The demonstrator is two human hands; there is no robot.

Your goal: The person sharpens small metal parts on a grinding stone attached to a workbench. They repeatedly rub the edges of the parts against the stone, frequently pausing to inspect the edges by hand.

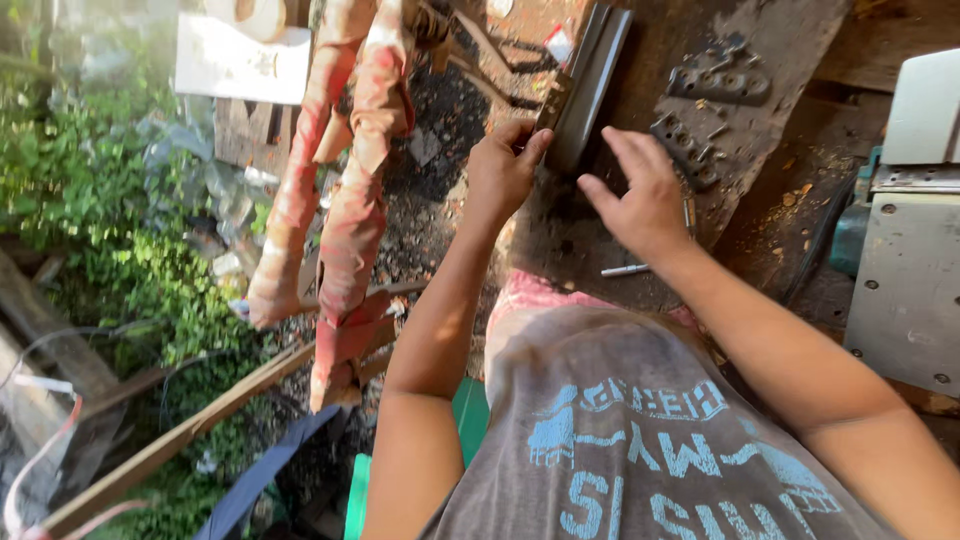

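Observation:
My left hand (503,168) grips the near end of a long dark metal bar (590,85) that lies on a worn wooden workbench (790,40). The thumb and fingers pinch a small brownish piece at the bar's left edge. My right hand (640,195) hovers just right of the bar's near end, fingers spread and holding nothing. A thin silver pen-like rod (625,270) lies on the bench below my right wrist.
Two dark toothed metal plates (718,78) (685,148) rest on the bench at right. A grey metal machine housing (910,270) stands at the far right. Red-painted curved wooden pieces (350,200) lean at left, beside green plants (90,200) and scrap boards.

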